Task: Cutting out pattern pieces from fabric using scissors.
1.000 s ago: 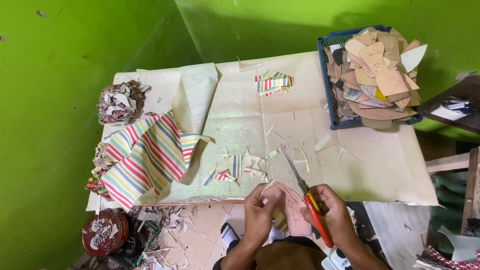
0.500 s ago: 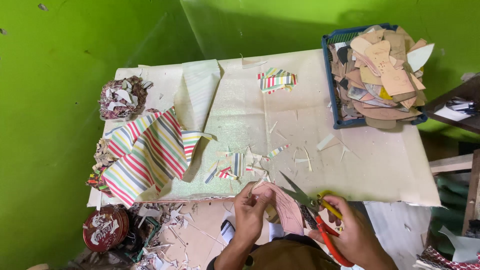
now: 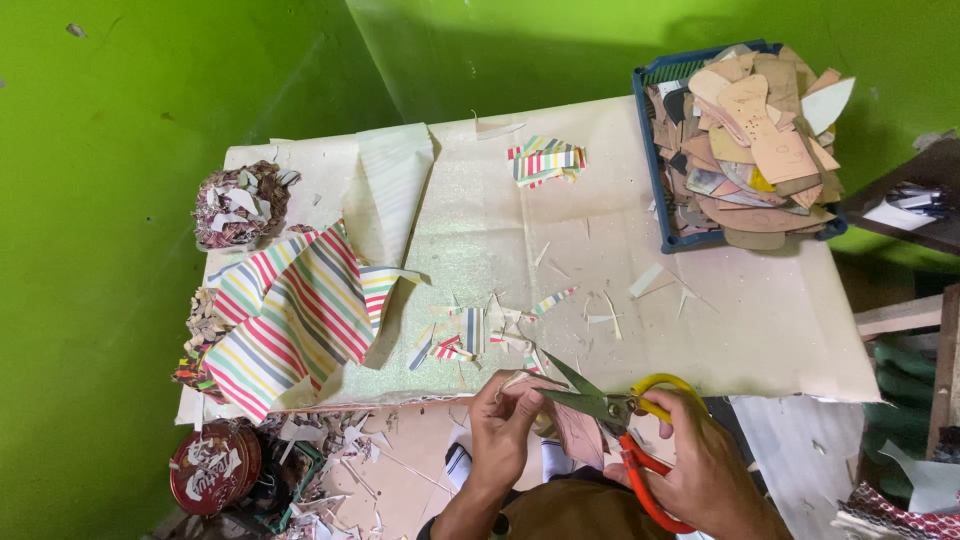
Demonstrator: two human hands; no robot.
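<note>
Green walls enclose a paper-covered desk [image 3: 760,330]; at its near edge the left hand [image 3: 505,425] pinches a pinkish cut piece [image 3: 575,430]; the right hand [image 3: 700,460] grips open scissors [image 3: 600,405]; advisable: keep the piece taut, blades following the outline.

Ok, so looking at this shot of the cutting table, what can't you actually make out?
All in the head view:
- The pink piece being cut: its outline is partly covered by the left hand and the scissors.
- The right hand: its lower part is cut off by the bottom edge.
- The blue crate: the heaped cardboard shapes hide its inside.
- The small striped offcuts: too small to tell their shapes.
</note>
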